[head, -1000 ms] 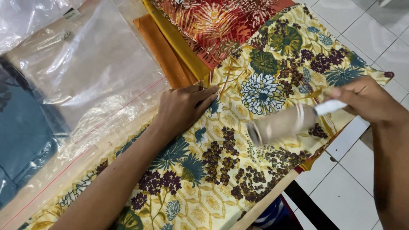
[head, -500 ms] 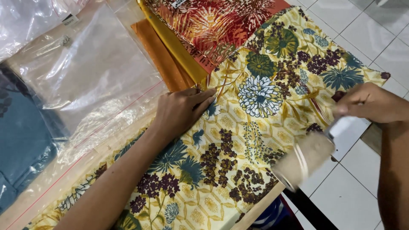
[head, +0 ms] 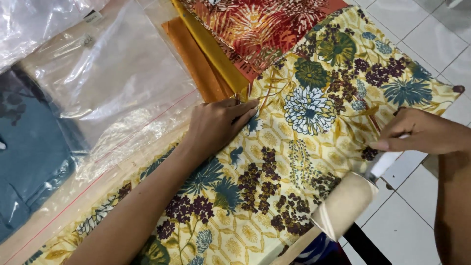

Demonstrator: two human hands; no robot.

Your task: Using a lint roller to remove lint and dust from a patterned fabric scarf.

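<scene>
A yellow cloth [head: 314, 103] printed with green, blue and dark purple flowers lies spread over the table. My left hand [head: 216, 125] presses flat on it near its upper edge, fingers together. My right hand [head: 422, 131] grips the white handle of a lint roller [head: 343, 206]. The roller's beige drum rests at the cloth's near right edge, by the table's edge.
A red-orange patterned cloth [head: 255, 24] and folded mustard and orange cloths [head: 206, 59] lie at the back. Clear plastic bags [head: 108, 83] cover the left side, one holding a blue-grey garment [head: 29, 157]. White floor tiles [head: 422, 29] show on the right.
The lint roller has swept down the cloth from its middle to the near right edge. My left hand has stayed pressed in place.
</scene>
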